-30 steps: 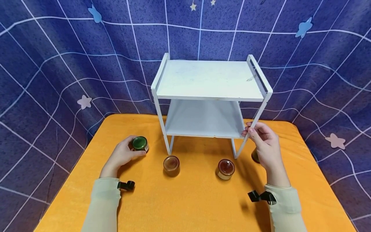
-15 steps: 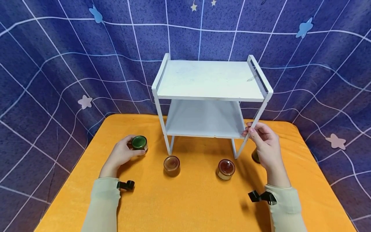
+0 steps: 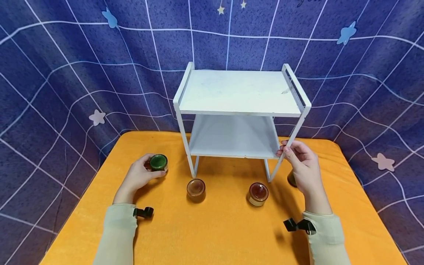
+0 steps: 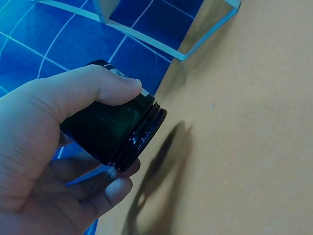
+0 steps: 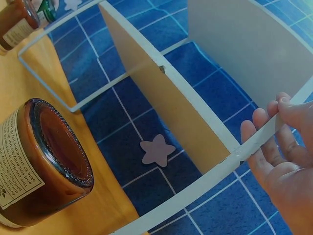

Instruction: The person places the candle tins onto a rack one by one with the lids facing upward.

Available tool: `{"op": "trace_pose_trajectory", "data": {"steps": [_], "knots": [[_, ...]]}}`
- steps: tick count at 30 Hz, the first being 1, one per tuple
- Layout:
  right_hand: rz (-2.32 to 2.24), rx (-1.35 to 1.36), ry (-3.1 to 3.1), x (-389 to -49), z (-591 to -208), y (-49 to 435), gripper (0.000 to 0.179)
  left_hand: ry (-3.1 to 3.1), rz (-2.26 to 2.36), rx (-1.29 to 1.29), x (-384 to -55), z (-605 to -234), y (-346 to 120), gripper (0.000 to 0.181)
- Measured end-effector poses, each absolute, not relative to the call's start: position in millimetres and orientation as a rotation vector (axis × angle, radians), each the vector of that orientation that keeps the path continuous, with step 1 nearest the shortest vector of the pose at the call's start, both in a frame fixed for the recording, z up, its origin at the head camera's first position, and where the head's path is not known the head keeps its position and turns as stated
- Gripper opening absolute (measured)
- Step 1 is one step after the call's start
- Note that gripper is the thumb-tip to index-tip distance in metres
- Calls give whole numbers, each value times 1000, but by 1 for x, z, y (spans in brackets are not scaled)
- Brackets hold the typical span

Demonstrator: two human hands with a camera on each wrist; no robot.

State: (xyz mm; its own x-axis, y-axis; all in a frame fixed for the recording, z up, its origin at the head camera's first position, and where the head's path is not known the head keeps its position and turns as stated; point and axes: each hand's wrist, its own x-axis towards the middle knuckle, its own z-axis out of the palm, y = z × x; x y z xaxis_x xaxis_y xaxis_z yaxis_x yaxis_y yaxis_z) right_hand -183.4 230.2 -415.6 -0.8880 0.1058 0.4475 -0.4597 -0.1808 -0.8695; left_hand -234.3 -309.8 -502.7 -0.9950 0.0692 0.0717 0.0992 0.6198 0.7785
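My left hand (image 3: 137, 178) holds a green glass jar (image 3: 158, 162) by its sides at the left of the table. In the left wrist view the thumb lies across the dark green jar (image 4: 110, 125), and its rimmed end points down, apart from its shadow. With thumb and fingers my right hand (image 3: 303, 165) grips the front right leg of a white two-tier shelf (image 3: 238, 92). The right wrist view shows the fingers (image 5: 261, 129) around that white leg (image 5: 190, 196). The shelf stands upright at the back middle.
Two amber glass jars stand before the shelf: a lighter one (image 3: 196, 189) at left and a redder one (image 3: 257, 194) at right. A dark jar (image 3: 292, 179) is partly hidden behind my right hand. An orange cloth (image 3: 212, 232) covers the table; a blue curtain (image 3: 132, 44) hangs behind.
My left hand and the green jar have shifted very slightly to the left. The right hand keeps its grip on the shelf leg, and the shelf stays in place.
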Motion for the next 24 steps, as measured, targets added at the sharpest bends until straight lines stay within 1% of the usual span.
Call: {"op": "trace_pose_trajectory", "data": {"steps": [24], "knots": [[2118, 416, -1728, -184, -416, 230, 25, -2826, -1267, -169, -230, -488, -304, 72]]}}
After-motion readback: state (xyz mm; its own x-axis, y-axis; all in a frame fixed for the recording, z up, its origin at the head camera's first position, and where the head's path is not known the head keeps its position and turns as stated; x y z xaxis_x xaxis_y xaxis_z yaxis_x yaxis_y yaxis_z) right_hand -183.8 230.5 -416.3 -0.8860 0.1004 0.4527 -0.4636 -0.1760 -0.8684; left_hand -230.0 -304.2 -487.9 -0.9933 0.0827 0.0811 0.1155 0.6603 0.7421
